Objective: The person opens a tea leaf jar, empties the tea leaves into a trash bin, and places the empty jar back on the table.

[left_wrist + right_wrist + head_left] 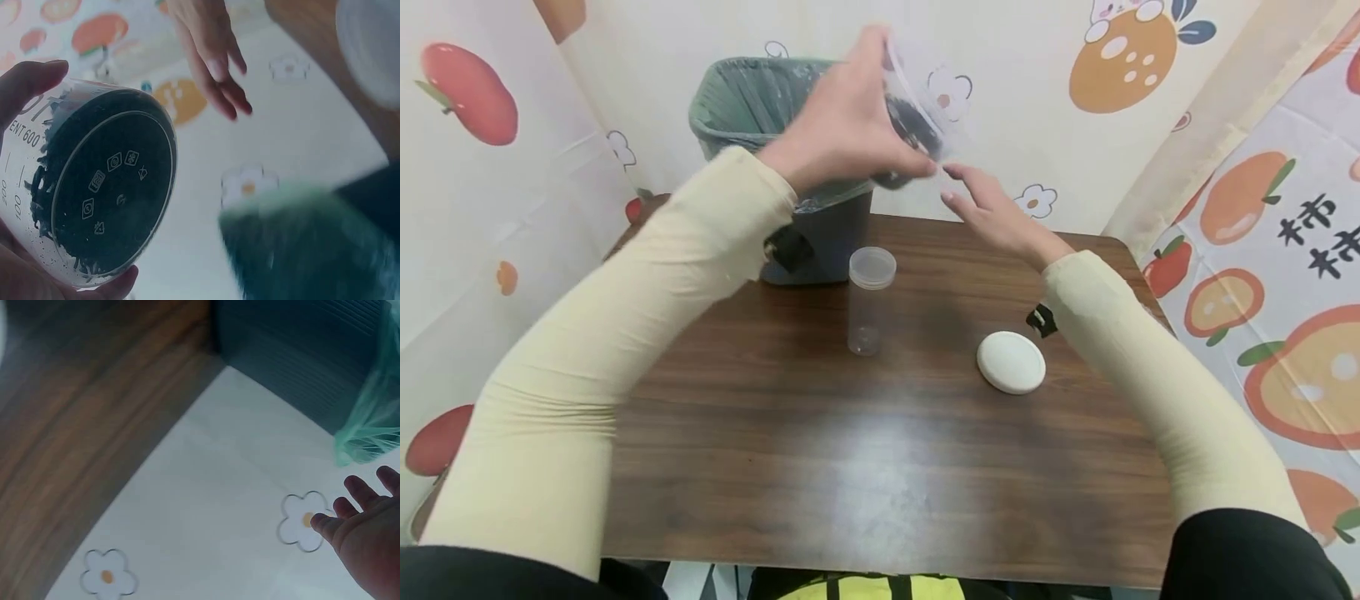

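Left hand (852,125) raised, curled in a grip — right hand (997,210) near it, fingers (360,490) extended, both arms (568,333) stretched forward

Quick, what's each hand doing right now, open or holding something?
Left hand: closed around the clear graduated container, which is tilted.
Right hand: open, holding nothing.

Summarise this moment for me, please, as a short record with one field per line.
Left hand: grips a tilted clear container
Container markings: "600", "200" and "100" legible
Container contents: dark bits, showing at its base
Right hand: fingers extended, holding nothing
Tall clear jar: upright on the wooden table
White round lid: on the table, to the jar's right
Dark bin: behind the jar, lined with a green bag
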Tool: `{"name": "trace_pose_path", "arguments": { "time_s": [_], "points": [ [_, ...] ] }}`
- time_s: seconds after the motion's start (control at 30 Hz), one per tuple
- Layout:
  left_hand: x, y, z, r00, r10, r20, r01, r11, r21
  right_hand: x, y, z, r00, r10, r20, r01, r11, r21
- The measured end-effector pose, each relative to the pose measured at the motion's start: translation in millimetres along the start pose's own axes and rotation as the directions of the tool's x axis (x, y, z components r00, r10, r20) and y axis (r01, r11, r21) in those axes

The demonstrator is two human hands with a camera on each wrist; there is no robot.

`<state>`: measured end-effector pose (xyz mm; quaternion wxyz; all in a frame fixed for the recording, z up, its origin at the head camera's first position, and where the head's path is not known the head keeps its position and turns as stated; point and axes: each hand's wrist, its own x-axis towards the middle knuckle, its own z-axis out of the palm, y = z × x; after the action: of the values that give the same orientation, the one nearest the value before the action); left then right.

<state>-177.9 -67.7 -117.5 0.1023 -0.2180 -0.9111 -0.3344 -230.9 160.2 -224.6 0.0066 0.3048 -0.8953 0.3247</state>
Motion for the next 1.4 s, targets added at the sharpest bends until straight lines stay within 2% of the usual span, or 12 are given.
{"name": "trace_pose_path", "arguments": {
  "time_s": [0.07,0.17,0.3,0.57,0.7,0.8,0.97,1.03,1.13,1.3,1.4],
  "points": [
    [5.1,-7.2,-13.1,0.999,-0.025,-0.041,0.027,0.999,0.035,9.7,-8.6,-3.3,0.999,0.053,0.01,-0.054,0.998,0.022],
    [13.0,-20.4,-30.1,0.994,-0.046,-0.095,0.054,0.994,0.092,25.0,-20.0,-6.7,0.996,0.089,0.009,-0.089,0.995,0.038],
    [20.8,-40.1,-49.7,0.99,-0.071,-0.124,0.092,0.98,0.175,44.7,-31.5,-7.3,0.992,0.129,0.012,-0.129,0.989,0.065],
    [29.3,-75.9,-82.7,0.977,-0.194,-0.091,0.208,0.957,0.199,78.9,-42.7,-4.5,0.985,0.174,-0.004,-0.174,0.984,0.049],
    [29.1,-91.1,-94.3,0.98,-0.193,-0.054,0.201,0.944,0.261,93.6,-47.3,-3.0,0.975,0.221,0.001,-0.221,0.975,0.036],
    [29.0,-98.7,-98.7,0.987,-0.16,-0.033,0.162,0.931,0.327,102.3,-51.4,-0.6,0.966,0.256,0.021,-0.257,0.966,0.042],
    [32.9,-105.7,-100.2,0.988,-0.153,-0.029,0.153,0.928,0.339,117.4,-60.0,4.8,0.955,0.287,0.071,-0.293,0.952,0.093],
    [36.0,-107.6,-99.0,0.987,-0.157,-0.034,0.159,0.929,0.334,123.4,-63.2,6.6,0.948,0.304,0.091,-0.315,0.938,0.142],
    [40.5,-110.7,-96.7,0.988,-0.149,-0.04,0.154,0.925,0.348,131.3,-67.8,9.7,0.929,0.355,0.101,-0.369,0.898,0.241],
    [43.8,-116.8,-94.1,0.989,-0.146,-0.029,0.145,0.893,0.426,140.3,-77.6,19.7,0.894,0.448,0.033,-0.418,0.804,0.422],
    [43.9,-120.7,-94.2,0.988,-0.157,-0.01,0.144,0.878,0.456,142.0,-81.9,26.9,0.885,0.465,-0.02,-0.402,0.785,0.472]
  ]
}}
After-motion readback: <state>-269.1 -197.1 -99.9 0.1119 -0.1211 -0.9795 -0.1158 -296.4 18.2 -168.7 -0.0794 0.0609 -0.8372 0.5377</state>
